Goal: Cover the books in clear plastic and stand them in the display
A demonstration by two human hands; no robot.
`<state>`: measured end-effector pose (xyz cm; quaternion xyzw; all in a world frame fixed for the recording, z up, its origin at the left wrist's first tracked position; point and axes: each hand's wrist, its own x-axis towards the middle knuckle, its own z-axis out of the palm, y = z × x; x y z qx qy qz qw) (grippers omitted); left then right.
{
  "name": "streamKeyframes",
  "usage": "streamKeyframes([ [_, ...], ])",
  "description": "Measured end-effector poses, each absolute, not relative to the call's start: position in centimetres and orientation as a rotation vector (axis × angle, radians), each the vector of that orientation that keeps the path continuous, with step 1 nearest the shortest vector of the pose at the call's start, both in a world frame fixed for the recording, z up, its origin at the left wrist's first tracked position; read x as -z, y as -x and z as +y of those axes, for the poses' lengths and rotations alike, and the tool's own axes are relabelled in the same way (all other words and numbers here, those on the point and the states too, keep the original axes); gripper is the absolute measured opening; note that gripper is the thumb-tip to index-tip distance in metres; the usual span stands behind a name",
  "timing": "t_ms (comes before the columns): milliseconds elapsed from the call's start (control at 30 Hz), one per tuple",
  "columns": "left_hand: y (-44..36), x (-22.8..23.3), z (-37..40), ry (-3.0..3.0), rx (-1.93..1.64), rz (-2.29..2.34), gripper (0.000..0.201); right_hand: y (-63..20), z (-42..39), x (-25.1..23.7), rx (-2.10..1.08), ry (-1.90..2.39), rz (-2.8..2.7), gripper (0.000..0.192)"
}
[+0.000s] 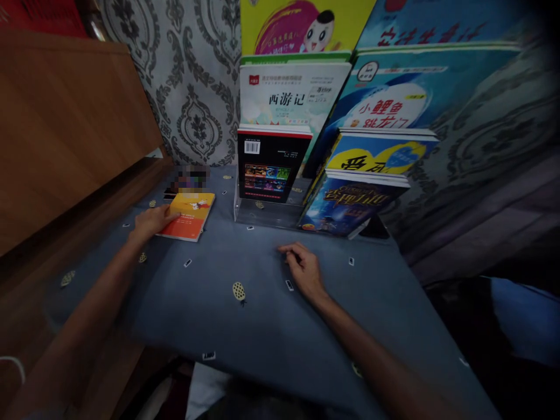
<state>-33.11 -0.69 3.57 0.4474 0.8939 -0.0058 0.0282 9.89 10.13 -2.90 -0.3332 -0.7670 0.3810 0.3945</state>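
Note:
A small book [192, 211] with a yellow and orange cover is at the left back of the table. My left hand [151, 223] grips its left edge, with a finger over the cover. Behind that book lies a dark item [192, 178], partly blurred out. My right hand [304, 269] rests near the middle of the table, holding nothing; its index finger points left and the other fingers are loosely curled. In front of it stands a clear book rack [271, 214] with books in tiers, among them a black book [271, 166] and a dark blue book [354, 204].
A blue-grey cloth [196, 303] with pineapple prints covers the table. Upper tiers hold a white-green book [289, 96], a teal book [415, 87] and a yellow-blue book [376, 154]. A wooden panel [74, 128] borders the left side. Patterned wallpaper [196, 76] is behind.

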Motion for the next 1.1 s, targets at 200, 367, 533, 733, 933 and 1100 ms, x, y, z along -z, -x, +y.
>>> streamKeyframes([
  [200, 31.4, -3.2, 2.1, -1.453, -0.126, 2.816, 0.071, -9.9, 10.2, 2.9, -0.954, 0.86, -1.95, 0.028],
  [367, 30.4, -1.2, 4.3, -1.45, -0.263, 2.794, 0.068, -9.8, 10.4, 3.1, -0.968, 0.849, -1.935, 0.028],
  [533, 30.3, -0.7, 3.9, -1.408, -0.202, 2.813, 0.068, -9.7, 10.4, 3.2, -0.96, 0.845, -1.937, 0.026],
  [733, 29.0, -0.4, 2.7, -1.443, -0.191, 2.769, 0.069, -9.6, 10.4, 3.2, -0.935, 0.82, -1.95, 0.027],
  [933, 25.9, -0.4, 0.6, -1.459, -0.202, 2.764, 0.068, -9.5, 10.5, 3.3, -0.89, 0.81, -1.962, 0.026],
  [1100, 23.1, -0.5, -0.9, -1.463, -0.177, 2.775, 0.065, -9.2, 10.6, 3.6, -0.889, 0.827, -1.953, 0.026],
])
